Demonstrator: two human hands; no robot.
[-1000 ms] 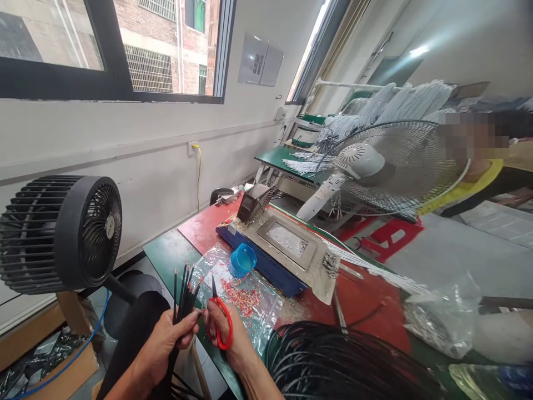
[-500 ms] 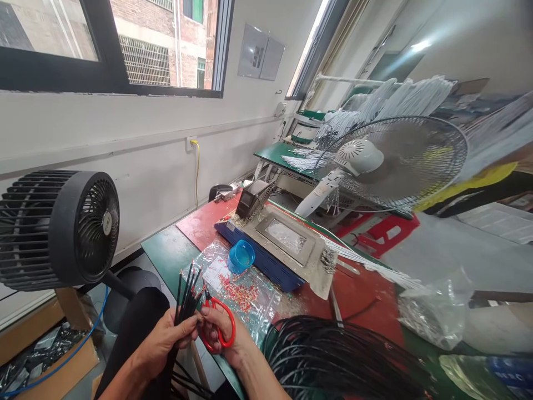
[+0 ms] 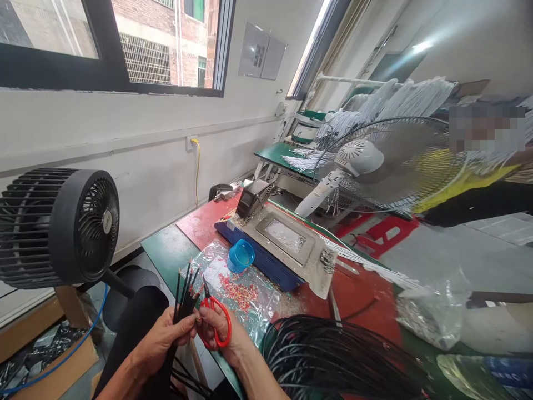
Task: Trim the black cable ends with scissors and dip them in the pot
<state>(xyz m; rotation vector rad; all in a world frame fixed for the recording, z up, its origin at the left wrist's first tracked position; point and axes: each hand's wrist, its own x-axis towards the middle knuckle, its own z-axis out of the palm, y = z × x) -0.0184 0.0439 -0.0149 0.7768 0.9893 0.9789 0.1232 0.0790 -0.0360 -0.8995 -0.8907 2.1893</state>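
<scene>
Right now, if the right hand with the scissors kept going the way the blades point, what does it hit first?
The right hand points the scissors up and away over the table. First in that line looks to be the clear bag with red bits, then the blue cup. Depth is unclear, so the blades might pass above the bag.

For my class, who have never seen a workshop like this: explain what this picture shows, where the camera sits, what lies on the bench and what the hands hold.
The camera sits on a person's head, looking forward and down at their own bare hands. There is no robot. The left hand grips a bunch of thin black wires with their ends pointing up. The right hand holds red scissors right beside those ends. On the bench lie a clear plastic bag strewn with small red bits, a blue cup, a flat blue and grey machine and a big coil of black wire. A black fan stands at the left, a white fan further back.
</scene>
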